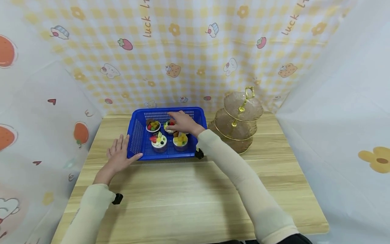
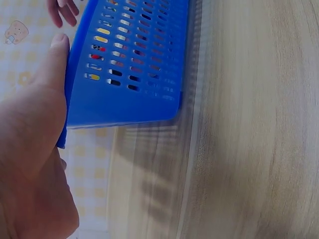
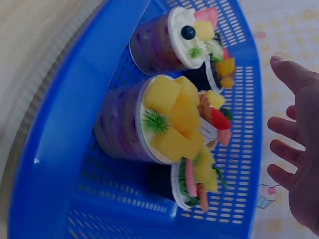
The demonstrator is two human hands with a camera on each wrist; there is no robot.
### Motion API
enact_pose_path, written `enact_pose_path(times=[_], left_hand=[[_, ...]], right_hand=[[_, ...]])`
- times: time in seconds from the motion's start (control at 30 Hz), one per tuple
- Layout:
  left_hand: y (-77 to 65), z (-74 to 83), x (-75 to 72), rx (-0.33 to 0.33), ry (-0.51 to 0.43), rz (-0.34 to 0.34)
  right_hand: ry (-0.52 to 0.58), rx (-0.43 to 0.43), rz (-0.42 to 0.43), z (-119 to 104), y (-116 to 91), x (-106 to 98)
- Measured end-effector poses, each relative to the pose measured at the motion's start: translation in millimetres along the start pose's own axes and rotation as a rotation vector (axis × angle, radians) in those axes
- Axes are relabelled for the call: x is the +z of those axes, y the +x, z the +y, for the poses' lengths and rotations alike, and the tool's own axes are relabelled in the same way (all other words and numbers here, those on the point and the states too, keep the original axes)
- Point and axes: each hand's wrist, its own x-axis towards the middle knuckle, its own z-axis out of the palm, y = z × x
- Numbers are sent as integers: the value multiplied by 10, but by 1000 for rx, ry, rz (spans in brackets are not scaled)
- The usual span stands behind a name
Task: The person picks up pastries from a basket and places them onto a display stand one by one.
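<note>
A blue plastic basket (image 1: 167, 157) with slotted walls holds several dessert cups topped with fruit. My left hand (image 1: 118, 157) rests at its front left corner, thumb along the rim and fingers spread outside. Over the basket hovers my right hand (image 1: 184, 123), fingers loosely extended and apart from the cups in the right wrist view. Below it are a mango-topped cup (image 3: 169, 114) and a cup with white cream and a blueberry (image 3: 187, 42). Farther back stand a fruit cup (image 1: 153, 125) and another (image 1: 169, 128), partly hidden by the right hand in the head view.
A three-tier stand (image 1: 236, 128) with gold rims and a gold handle is right of the basket, close to my right forearm. Both stand on a light wooden table (image 1: 170, 203). A yellow checked curtain (image 1: 195, 51) hangs behind the table.
</note>
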Motion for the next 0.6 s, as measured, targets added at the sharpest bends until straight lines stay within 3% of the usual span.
enact_pose_path(times=[0.37, 0.6], left_hand=[[36, -38, 40, -10, -1, -21], [38, -41, 26, -10, -9, -27]], right_hand=[[5, 106, 28, -89, 278, 227], [-66, 129, 51, -268, 447, 314]])
